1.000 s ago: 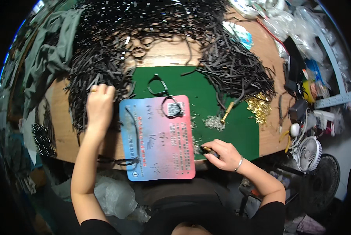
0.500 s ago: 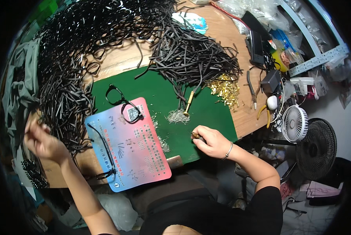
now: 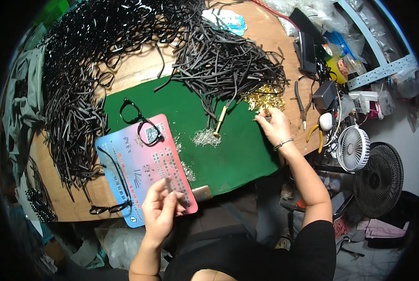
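R hand (image 3: 272, 125) at gold hinges (image 3: 264, 99)

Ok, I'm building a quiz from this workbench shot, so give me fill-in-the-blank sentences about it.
1. The right hand reaches the pile of small ____-coloured metal parts.
2. The black-framed glasses lie partly on the pink-and-blue card and partly on the ____ mat.
3. The left hand is over the card's ____ edge.

Missing words: gold; green; lower

The person wears a black short-sleeved top, bare forearms, and a thin bracelet (image 3: 282, 144) on the right wrist
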A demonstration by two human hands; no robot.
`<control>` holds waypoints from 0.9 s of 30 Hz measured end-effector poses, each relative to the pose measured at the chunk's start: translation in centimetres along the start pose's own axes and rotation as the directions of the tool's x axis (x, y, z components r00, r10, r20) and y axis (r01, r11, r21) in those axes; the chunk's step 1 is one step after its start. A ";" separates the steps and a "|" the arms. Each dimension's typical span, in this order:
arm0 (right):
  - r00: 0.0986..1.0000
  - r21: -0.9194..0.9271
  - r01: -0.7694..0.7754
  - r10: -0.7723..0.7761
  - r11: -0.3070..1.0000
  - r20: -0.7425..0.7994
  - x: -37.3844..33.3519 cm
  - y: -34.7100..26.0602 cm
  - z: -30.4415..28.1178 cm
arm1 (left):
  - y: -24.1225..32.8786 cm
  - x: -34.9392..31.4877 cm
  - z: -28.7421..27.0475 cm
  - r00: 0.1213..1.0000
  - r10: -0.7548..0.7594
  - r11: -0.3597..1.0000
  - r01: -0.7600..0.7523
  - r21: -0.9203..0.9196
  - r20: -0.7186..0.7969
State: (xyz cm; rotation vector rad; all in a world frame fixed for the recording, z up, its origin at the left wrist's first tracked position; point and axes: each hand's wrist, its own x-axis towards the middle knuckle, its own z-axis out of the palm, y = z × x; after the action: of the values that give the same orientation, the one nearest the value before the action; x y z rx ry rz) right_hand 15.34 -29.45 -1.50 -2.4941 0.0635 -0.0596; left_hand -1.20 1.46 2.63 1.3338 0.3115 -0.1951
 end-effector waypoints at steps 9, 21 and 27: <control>0.739 0.505 0.338 -0.556 0.794 0.380 -8.1 -11.5 0.0 | 0.3 -0.1 2.8 0.909 -0.260 0.964 0.266 0.026 0.325; 0.823 0.695 0.060 -0.430 0.717 0.373 -9.3 -12.9 3.1 | 0.3 -0.8 2.2 0.944 -0.180 0.948 0.242 -0.207 0.277; 0.879 0.737 0.103 -0.407 0.668 0.246 -10.3 -13.2 4.1 | -0.8 -0.4 1.9 0.939 -0.140 0.899 0.253 -0.357 0.314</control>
State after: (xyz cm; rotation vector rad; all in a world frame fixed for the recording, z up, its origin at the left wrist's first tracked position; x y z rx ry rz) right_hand 5.73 -15.85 2.94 -1.6650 -0.4236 0.2600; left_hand -1.58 -0.61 2.44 0.8581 0.2298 -0.4664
